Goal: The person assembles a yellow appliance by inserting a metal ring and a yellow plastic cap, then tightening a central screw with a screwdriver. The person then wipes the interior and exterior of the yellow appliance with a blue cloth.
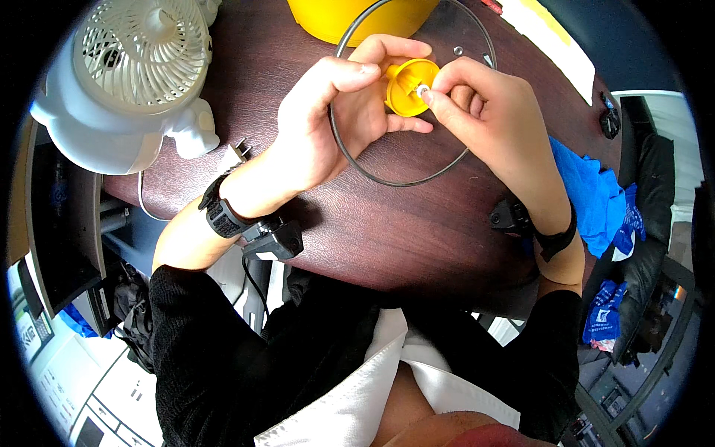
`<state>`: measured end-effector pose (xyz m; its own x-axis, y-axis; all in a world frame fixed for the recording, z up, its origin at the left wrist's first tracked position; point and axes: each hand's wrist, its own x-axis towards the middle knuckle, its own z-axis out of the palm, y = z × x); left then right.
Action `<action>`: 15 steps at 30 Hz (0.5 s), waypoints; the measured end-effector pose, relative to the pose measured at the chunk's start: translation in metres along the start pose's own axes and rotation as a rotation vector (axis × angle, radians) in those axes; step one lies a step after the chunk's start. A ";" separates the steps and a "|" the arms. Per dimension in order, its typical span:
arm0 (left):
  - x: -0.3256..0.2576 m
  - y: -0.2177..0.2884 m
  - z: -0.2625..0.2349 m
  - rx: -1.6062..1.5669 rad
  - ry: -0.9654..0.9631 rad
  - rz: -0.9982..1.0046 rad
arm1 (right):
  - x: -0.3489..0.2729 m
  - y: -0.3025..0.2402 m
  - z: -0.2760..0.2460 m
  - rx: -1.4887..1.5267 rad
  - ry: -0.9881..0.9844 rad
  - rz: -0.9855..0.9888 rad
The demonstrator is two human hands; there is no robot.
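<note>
My left hand (328, 112) cradles a small yellow dome-shaped cup (408, 100), its hollow side turned toward my right hand. Thumb and fingers curl around the cup's back and edge. With thumb and forefinger, my right hand (488, 104) pinches a small white piece (422, 90) inside the cup's hollow. A dark cable (406, 183) makes a wide loop around the cup, passing by both hands. At the top edge stands a larger yellow rounded thing (357, 22), partly cut off. A small metal ring-like part (458, 51) lies on the table beyond my right hand.
A white desk fan (141, 82) stands at the left of the dark wooden table (372, 223). A plug (237, 151) lies near my left wrist. At the right are a blue cloth (592, 194), a small black object (610, 119) and, farther back, papers (547, 45).
</note>
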<state>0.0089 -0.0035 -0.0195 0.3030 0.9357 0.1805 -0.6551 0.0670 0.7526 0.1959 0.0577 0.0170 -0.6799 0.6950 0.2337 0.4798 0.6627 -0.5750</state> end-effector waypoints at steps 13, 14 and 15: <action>0.000 0.002 0.001 -0.095 -0.012 -0.012 | -0.001 -0.005 0.003 -0.123 0.085 -0.114; 0.000 0.002 0.001 -0.098 -0.014 -0.012 | -0.001 -0.006 0.002 -0.156 0.091 -0.127; -0.001 0.002 0.002 -0.109 -0.010 -0.010 | -0.001 -0.007 0.001 -0.151 0.091 -0.131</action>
<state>0.0086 -0.0047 -0.0172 0.3167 0.9314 0.1796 -0.7232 0.1146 0.6811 0.1927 0.0519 0.0195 -0.6925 0.6177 0.3726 0.4727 0.7787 -0.4125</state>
